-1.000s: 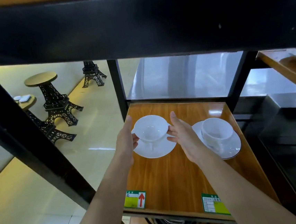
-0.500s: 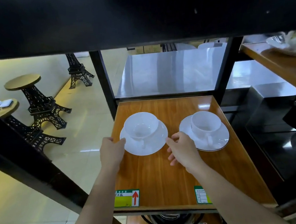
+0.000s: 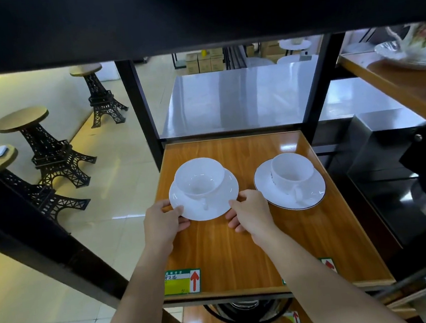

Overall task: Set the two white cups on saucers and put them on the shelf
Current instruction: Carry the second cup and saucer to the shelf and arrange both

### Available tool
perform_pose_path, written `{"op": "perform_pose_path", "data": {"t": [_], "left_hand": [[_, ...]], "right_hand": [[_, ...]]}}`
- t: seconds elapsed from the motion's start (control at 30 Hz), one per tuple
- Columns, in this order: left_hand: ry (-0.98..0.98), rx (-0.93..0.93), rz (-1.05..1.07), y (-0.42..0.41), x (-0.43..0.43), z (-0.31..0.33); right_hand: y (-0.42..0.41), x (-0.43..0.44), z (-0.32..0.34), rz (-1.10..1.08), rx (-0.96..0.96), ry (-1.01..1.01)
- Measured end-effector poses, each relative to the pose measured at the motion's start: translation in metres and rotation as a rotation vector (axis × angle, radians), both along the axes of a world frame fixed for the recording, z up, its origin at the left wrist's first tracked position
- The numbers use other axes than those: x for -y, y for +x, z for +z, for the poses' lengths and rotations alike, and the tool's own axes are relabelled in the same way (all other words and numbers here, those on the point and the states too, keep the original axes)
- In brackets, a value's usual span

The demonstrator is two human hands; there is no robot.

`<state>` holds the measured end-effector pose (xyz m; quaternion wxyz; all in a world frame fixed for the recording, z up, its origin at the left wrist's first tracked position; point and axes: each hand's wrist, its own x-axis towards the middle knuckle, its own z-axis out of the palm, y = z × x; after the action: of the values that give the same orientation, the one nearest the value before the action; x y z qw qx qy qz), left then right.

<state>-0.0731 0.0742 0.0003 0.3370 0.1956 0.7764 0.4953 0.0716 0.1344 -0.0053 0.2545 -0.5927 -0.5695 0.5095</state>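
Two white cups stand on white saucers on the wooden shelf [image 3: 241,249]. The left cup [image 3: 199,178] sits on a plain saucer [image 3: 218,200], handle toward me. To its right, the other cup [image 3: 292,170] rests on a dark-rimmed saucer [image 3: 311,196], apart from the first. My left hand [image 3: 164,219] pinches the left saucer's near-left rim, thumb on top. My right hand [image 3: 250,212] grips that saucer's near-right rim, with its lower fingers on the wood.
A black beam [image 3: 192,15] runs overhead and black posts [image 3: 139,111] frame the shelf. Labels with red arrows [image 3: 183,281] mark its front edge. Tower-shaped stools [image 3: 49,151] stand on the floor at left. A higher wooden shelf [image 3: 407,85] at right carries glassware. A dark pot [image 3: 247,311] sits below.
My hands left the left cup's sides, drew back toward me, and now hold its saucer's near rim. The view has pulled back and tilted up.
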Motion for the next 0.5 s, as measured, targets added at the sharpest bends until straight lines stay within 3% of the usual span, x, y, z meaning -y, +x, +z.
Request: {"op": "perform_pose_path", "data": {"t": [0.5], "left_hand": [[0.074,0.035,0.047,0.006,0.006,-0.011]], "right_hand": [[0.006,0.002,-0.006,-0.012,0.0,0.037]]}}
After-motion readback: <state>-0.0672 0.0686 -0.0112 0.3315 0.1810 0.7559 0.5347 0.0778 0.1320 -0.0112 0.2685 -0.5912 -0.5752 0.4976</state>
